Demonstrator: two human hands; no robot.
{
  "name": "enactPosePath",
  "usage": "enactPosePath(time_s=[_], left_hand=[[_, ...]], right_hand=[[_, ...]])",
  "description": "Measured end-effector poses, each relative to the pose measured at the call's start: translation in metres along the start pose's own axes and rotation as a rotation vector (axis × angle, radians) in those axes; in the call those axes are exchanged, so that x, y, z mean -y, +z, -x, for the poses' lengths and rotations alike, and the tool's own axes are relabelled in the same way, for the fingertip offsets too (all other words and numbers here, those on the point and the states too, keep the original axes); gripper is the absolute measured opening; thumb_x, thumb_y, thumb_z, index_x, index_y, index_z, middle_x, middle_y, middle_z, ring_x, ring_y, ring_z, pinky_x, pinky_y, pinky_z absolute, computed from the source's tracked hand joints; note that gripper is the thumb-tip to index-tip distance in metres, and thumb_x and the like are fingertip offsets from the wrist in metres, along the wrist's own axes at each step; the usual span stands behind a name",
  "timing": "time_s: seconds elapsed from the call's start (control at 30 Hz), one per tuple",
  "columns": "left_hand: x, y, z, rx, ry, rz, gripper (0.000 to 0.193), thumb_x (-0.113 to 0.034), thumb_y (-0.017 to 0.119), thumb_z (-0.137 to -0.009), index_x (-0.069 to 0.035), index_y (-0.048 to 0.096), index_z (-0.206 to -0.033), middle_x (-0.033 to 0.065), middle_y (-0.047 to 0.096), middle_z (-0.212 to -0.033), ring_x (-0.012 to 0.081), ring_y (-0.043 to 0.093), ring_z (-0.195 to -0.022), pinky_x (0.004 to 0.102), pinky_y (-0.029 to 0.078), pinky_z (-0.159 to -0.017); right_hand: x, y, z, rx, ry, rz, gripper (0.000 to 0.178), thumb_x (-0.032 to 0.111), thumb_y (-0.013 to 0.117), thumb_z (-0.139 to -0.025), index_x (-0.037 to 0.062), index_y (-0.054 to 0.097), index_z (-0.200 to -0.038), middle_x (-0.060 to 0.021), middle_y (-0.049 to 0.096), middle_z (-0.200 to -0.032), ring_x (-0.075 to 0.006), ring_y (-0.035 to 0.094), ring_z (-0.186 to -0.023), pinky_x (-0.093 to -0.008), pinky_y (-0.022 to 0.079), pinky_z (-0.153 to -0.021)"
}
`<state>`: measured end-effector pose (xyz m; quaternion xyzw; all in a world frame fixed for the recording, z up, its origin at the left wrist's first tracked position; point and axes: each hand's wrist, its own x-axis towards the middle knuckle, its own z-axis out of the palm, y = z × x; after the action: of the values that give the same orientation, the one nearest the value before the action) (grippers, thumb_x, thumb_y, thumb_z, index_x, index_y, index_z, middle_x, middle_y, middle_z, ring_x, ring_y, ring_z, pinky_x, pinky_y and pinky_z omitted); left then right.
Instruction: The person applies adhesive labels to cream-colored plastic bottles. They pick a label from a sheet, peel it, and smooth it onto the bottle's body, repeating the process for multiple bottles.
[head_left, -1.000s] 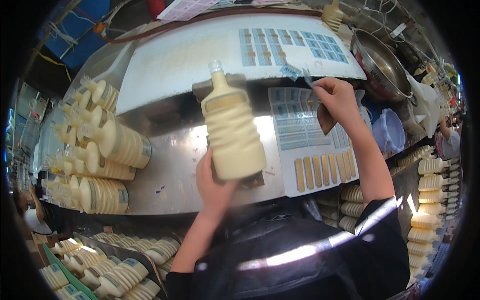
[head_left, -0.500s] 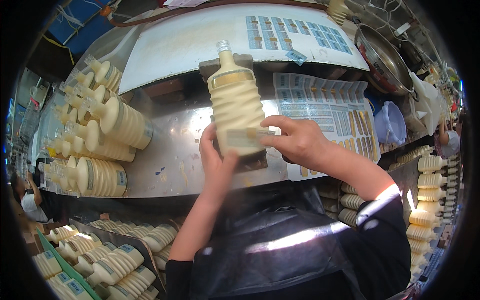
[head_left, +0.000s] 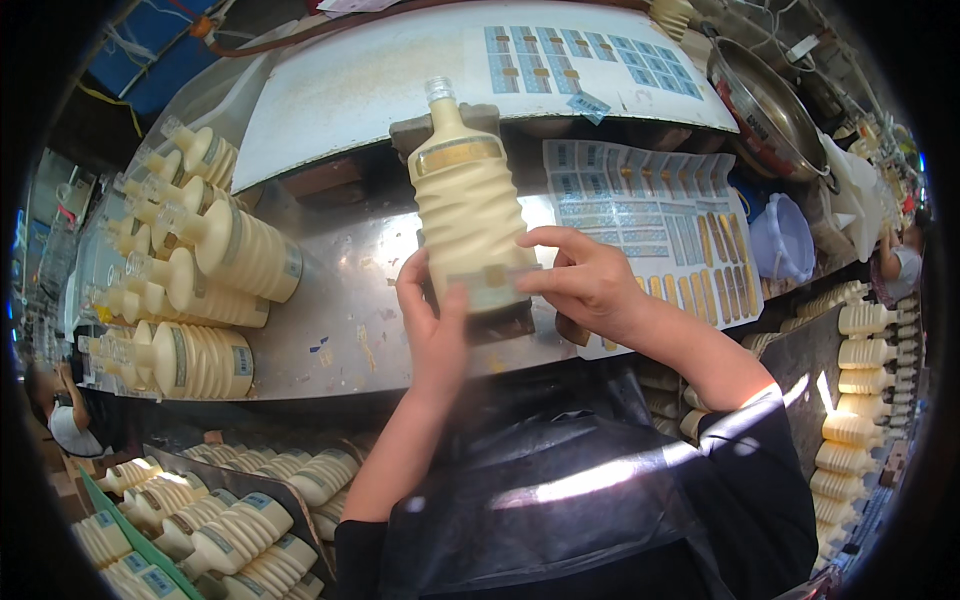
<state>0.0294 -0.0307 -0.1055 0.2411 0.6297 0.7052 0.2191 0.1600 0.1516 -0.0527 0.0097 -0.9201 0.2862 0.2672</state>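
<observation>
A cream bottle (head_left: 468, 215) with wavy ridged sides and a clear neck lies on its back, neck pointing away, propped on a dark rest (head_left: 412, 132). A gold band crosses its shoulder. My left hand (head_left: 437, 335) wraps round the bottle's lower left side, its thumb on the left part of a pale label strip (head_left: 490, 284) near the base. On the right, my right hand (head_left: 592, 284) pinches the strip's right end between thumb and forefinger. The strip lies across the bottle's front; whether its right end touches the surface, I cannot tell.
Finished-looking cream bottles (head_left: 250, 245) are stacked at left on the metal bench (head_left: 340, 345). Sheets of blue and gold labels (head_left: 690, 235) lie at right, beside a lilac bucket (head_left: 782, 240) and a large metal pan (head_left: 765, 110). Boxes of bottles (head_left: 230, 530) stand below.
My left thumb has moved up onto the label strip. The right fingers stay at the strip's right end. The whole view has shifted slightly.
</observation>
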Motion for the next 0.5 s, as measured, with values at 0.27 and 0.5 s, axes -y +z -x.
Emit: enactPosePath(time_s=[0.27,0.5], left_hand=[[-0.003,0.002,0.003,0.019,0.015,0.035,0.060,-0.024,0.059,-0.104,0.002,0.032,-0.151,0.0167,0.042,-0.148,0.0256,0.040,-0.139,0.0412,0.032,-0.119],[0.009,0.000,-0.003,-0.002,0.019,0.241,0.056,-0.027,0.052,-0.108,0.000,0.033,-0.153,0.0130,0.045,-0.145,0.0204,0.045,-0.131,0.0366,0.035,-0.114]], right_hand=[[-0.007,-0.011,0.009,0.019,-0.097,0.288,0.036,-0.003,0.072,-0.080,0.0172,0.079,-0.109,-0.0080,0.070,-0.124,-0.0144,0.063,-0.065,-0.0283,0.053,-0.059],[0.003,0.002,0.015,-0.010,0.545,-0.234,0.029,0.018,0.066,-0.096,0.0075,0.073,-0.122,-0.0113,0.074,-0.093,-0.0222,0.068,-0.072,-0.0349,0.054,-0.067]])
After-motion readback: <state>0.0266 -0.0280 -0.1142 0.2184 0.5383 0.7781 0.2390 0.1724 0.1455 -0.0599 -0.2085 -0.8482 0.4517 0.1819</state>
